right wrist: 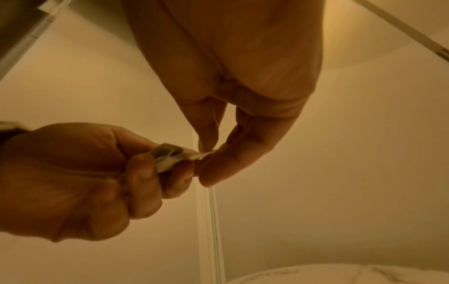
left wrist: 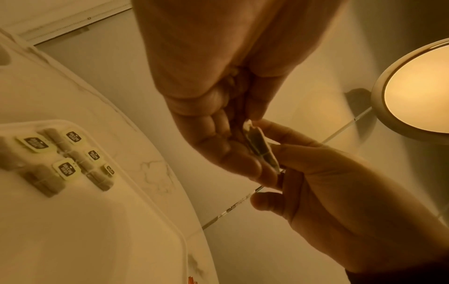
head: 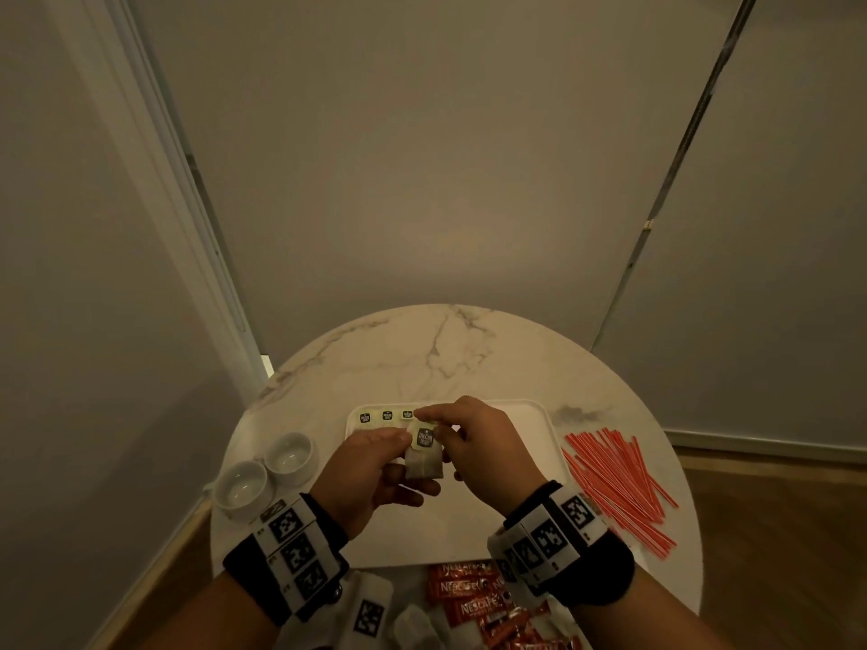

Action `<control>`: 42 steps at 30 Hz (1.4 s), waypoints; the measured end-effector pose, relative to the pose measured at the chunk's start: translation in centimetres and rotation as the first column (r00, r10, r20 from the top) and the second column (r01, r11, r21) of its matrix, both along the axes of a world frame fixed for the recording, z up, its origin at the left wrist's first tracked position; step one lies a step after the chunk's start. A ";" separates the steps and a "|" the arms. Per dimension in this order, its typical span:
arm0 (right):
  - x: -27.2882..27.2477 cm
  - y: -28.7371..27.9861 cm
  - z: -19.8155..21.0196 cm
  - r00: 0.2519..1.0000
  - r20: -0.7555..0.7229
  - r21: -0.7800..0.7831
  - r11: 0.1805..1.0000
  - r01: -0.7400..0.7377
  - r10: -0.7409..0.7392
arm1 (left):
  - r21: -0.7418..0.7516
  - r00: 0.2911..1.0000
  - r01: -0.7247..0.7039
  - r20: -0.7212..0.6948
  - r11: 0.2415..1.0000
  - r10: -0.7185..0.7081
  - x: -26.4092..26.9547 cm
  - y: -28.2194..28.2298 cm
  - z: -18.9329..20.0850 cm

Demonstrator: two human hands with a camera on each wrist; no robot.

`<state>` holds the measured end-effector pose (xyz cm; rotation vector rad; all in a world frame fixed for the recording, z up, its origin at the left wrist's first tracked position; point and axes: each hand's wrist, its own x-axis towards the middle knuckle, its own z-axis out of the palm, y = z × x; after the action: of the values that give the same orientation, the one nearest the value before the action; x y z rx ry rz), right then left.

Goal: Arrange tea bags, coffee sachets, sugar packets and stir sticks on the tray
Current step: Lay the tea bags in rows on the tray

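Left hand [head: 370, 466] gripping tea bag [head: 423, 463] above tray [head: 528, 417] — right hand [head: 474, 438] pinching its tag [head: 424, 437] (other tea bags [left wrist: 60, 159] lying in tray's far-left corner).

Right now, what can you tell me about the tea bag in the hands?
The tea bag is a small greyish paper pouch, dark inside, with a pale tag bearing a dark logo. It hangs above the white tray, touching nothing else. The left hand pinches the pouch; the right hand pinches near the tag.
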<state>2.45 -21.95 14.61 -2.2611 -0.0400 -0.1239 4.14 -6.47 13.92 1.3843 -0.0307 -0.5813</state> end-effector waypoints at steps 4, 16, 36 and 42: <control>-0.2 0.1 -0.1 0.997 0.047 -0.099 0.993 -0.058 0.063 | 0.000 1.000 0.006 -0.021 1.000 -0.006 0.0 0.1 -0.4; 0.7 -0.4 -1.2 0.999 0.000 -0.013 0.999 0.035 -0.035 | 0.074 0.999 0.045 0.002 0.996 -0.045 0.5 0.0 -2.2; 4.1 0.5 -10.6 0.829 -0.551 0.411 0.834 0.369 -0.096 | 0.206 0.955 -0.185 -0.193 0.961 0.225 3.7 -1.2 -10.3; 6.8 0.7 -13.2 0.786 -0.609 0.389 0.823 0.415 -0.109 | 0.407 0.987 -0.048 -0.120 0.912 0.105 5.5 -1.0 -12.8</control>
<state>9.28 -21.30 1.39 -1.6733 0.5829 0.3570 9.66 -7.51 1.12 1.7332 0.2704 -0.6405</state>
